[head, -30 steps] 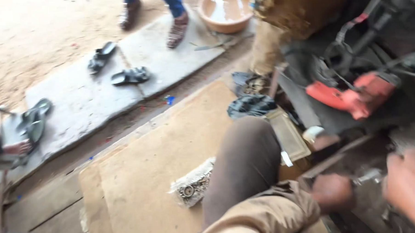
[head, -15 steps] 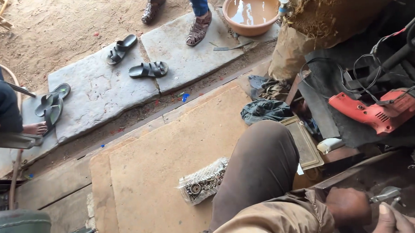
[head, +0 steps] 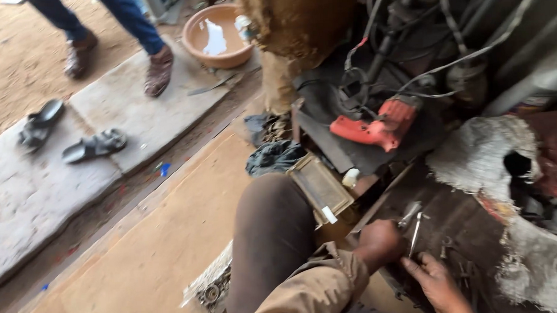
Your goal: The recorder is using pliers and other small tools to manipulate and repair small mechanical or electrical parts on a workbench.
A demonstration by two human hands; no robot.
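Down low, left hand [head: 378,244] fingers clamp a thin metal tool [head: 413,235]; right hand [head: 437,282] fingers spread apart beside it.

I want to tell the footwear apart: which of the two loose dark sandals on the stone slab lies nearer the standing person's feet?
The right-hand sandal, nearer the slab's middle; the other sandal lies farther left, toward the sand.

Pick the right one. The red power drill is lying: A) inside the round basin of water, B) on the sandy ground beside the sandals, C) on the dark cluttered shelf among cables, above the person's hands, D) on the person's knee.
C: the red power drill rests on the dark shelf among cables, up-frame of the left hand and right hand.
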